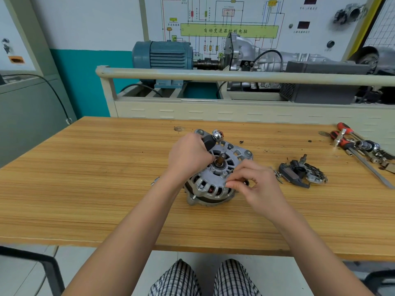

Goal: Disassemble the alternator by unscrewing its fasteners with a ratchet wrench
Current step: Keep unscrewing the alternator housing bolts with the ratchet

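- Wood-grain tabletop [85, 178] runs under my arms, with a blue electric motor [162, 55] on the training bench behind it.
- My alternator [215, 174] sits mid-table, its ribbed grey cast housing face-up and its shaft [221, 160] pointing up towards me.
- My left hand [189, 155] curls round a black-handled ratchet wrench [210, 140], chrome head at the far rim.
- My right hand [256, 184] pinches something small at the housing's near right edge, perhaps a fastener; I cannot tell.
- Removed black parts [302, 173] lie right of it; screwdrivers [350, 142] lie farther right.
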A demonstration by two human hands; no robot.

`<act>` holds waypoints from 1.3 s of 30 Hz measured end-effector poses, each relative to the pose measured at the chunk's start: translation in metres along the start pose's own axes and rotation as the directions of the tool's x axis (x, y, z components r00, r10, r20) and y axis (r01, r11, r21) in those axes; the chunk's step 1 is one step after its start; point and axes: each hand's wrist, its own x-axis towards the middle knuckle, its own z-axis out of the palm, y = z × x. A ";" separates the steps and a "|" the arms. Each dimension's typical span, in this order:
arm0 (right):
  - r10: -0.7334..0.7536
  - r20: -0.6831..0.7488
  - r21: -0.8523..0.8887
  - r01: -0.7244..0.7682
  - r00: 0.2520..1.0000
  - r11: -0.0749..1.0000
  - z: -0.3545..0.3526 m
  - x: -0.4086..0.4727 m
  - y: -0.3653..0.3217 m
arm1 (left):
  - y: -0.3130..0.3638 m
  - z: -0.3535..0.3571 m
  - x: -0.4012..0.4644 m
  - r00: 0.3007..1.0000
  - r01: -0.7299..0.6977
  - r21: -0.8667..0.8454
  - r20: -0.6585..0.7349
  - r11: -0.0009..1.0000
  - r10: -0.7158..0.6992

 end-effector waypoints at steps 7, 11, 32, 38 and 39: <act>0.089 0.143 0.163 -0.112 0.986 0.980 -0.010 0.001 -0.001 | 0.001 -0.001 -0.001 1.000 -0.005 0.018 -0.005 1.000 0.005; 0.169 0.070 0.127 -0.177 0.983 0.976 -0.006 0.001 -0.004 | 0.003 -0.004 -0.001 0.999 0.011 -0.001 0.033 1.000 -0.011; 0.111 0.061 0.059 -0.114 0.992 0.992 -0.002 0.001 -0.005 | 0.048 -0.061 -0.017 0.993 -0.115 -0.234 -0.053 0.965 0.105; 0.189 0.068 0.162 -0.198 0.980 0.967 -0.007 0.000 -0.006 | 0.061 -0.071 -0.022 0.989 -0.150 -0.485 -0.074 0.861 0.130; 0.170 0.032 0.121 -0.172 0.985 0.978 -0.004 0.000 -0.007 | 0.062 -0.071 -0.022 0.988 -0.154 -0.509 -0.070 0.847 0.138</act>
